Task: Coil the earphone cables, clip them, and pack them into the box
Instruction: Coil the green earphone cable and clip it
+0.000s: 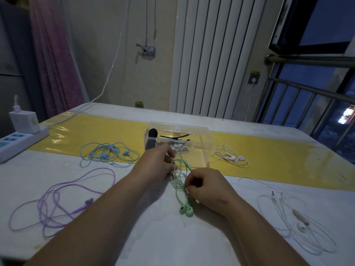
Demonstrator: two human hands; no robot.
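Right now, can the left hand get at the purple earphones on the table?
Probably yes: the purple earphones lie uncovered on its side, nothing between. But the left hand is busy holding the green earphones.

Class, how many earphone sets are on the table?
5: blue far left; purple near left; green in the left hand and right hand; white right of the box; second white near right. The box may hide more.

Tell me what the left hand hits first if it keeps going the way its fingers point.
Probably the clear box: the left hand, pinching the green cable, points at its near wall. The gap looks small, though depth is unclear.
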